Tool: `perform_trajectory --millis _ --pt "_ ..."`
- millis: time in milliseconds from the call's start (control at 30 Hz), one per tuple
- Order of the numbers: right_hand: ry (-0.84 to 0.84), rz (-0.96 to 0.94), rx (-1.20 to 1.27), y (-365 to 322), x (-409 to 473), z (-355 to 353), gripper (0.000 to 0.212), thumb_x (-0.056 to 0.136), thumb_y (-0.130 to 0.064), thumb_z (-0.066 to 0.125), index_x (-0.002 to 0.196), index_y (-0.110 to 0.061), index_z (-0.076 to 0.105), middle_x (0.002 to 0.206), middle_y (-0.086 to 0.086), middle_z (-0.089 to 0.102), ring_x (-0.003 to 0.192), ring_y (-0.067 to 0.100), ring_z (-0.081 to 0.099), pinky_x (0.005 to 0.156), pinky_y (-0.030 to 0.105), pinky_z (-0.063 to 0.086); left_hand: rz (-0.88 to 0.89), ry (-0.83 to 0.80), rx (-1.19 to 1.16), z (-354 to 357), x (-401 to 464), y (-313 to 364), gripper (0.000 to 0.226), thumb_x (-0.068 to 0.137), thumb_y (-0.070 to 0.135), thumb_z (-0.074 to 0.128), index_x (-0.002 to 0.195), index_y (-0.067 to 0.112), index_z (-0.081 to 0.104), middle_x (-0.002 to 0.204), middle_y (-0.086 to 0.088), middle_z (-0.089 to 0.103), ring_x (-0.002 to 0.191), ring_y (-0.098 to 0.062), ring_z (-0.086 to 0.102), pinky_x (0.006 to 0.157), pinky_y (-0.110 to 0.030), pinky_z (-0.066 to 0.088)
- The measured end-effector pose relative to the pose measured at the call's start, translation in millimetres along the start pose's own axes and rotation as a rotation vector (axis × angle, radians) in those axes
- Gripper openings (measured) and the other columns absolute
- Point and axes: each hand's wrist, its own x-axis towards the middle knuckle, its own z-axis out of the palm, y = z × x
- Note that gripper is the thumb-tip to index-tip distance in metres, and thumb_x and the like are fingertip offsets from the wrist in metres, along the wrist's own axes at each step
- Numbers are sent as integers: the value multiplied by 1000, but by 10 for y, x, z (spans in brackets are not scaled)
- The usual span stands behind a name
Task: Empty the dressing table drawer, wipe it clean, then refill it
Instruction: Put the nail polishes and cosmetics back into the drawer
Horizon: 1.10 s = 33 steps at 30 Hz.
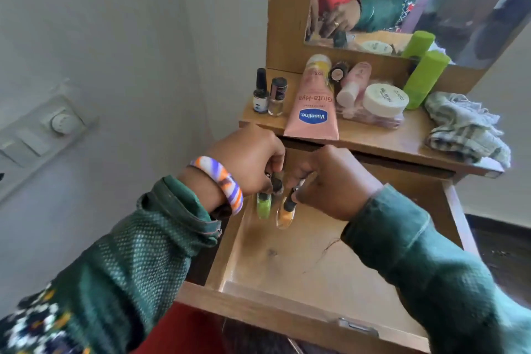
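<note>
The pulled-out wooden drawer [301,264] was nearly bare; most toiletries, including the pink Vaseline tube [311,106], sat on the wooden dressing-table top [396,139] beside a crumpled checked cloth [465,126]. Left hand [247,161] gripped a green nail-polish bottle [263,205] by its cap; right hand [336,181] pinched an orange nail-polish bottle [286,214]. Both bottles hung over the drawer's back-left corner. Emptying or refilling? Couldn't tell. Next move needed both bottles kept upright.

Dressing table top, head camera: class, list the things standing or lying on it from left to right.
Dark nail polish bottle → clear nail polish bottle → Vaseline tube → white-lidded jar → green bottle → crumpled cloth.
</note>
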Motion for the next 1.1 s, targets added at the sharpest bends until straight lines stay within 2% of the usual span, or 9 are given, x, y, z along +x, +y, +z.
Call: perform_trajectory --millis 133,300,533,633,700,867,1000,1067,1100 --pt "19 49 30 65 85 243 18 74 -12 72 75 -28 64 102 0 65 81 17 60 67 21 45 -11 -24 47 227 -10 -49 22 70 6 74 87 15 64 93 -6 67 88 -29 64 78 -40 54" --pt "66 86 71 76 166 389 16 76 -11 70 78 -25 63 106 2 62 87 20 64 77 26 54 -36 12 118 355 -27 -65 25 78 5 64 101 14 61 102 -9 66 96 -33 63 80 -40 53" --pt "107 52 32 -10 226 421 17 80 -8 64 76 -24 58 103 4 63 86 20 58 73 21 43 -44 111 176 391 -41 -67 33 85 6 51 116 17 55 106 -10 66 100 -36 63 77 -40 50" --pt "103 60 40 -23 235 425 16 82 -10 64 77 -24 57 103 4 62 83 17 55 72 21 42 -51 137 225 402 -53 -85 38 87 7 50 124 18 51 109 -11 65 101 -36 62 70 -36 46" --pt "97 63 51 -21 239 436 16 81 -11 65 77 -24 58 103 3 63 83 19 59 72 23 47 -51 137 239 401 -62 -85 39 88 6 49 125 18 50 109 -11 64 100 -35 62 66 -33 40" --pt "77 79 80 -19 242 419 15 78 -14 71 77 -26 60 104 2 63 87 21 63 79 29 55 -49 68 194 343 -74 -84 37 85 10 60 120 19 53 108 -8 64 98 -31 62 71 -34 46" --pt "98 54 81 -47 198 199 18 78 -15 71 74 -27 58 90 -5 59 88 15 61 73 20 52 -56 107 109 86 -106 -126 26 80 26 68 105 23 62 101 -1 67 92 -25 63 73 -30 47" --pt "175 11 94 -110 183 15 16 80 -14 69 74 -24 58 77 -9 55 78 9 56 59 7 45 -70 223 48 -94 -100 -185 22 81 27 67 103 22 65 102 0 69 93 -24 63 79 -31 49" --pt "247 -21 105 -145 211 -73 16 81 -12 67 74 -23 59 74 -9 54 70 5 53 54 6 44 -81 300 38 -180 -80 -222 22 83 26 66 105 21 66 105 -3 69 95 -26 63 83 -35 50"
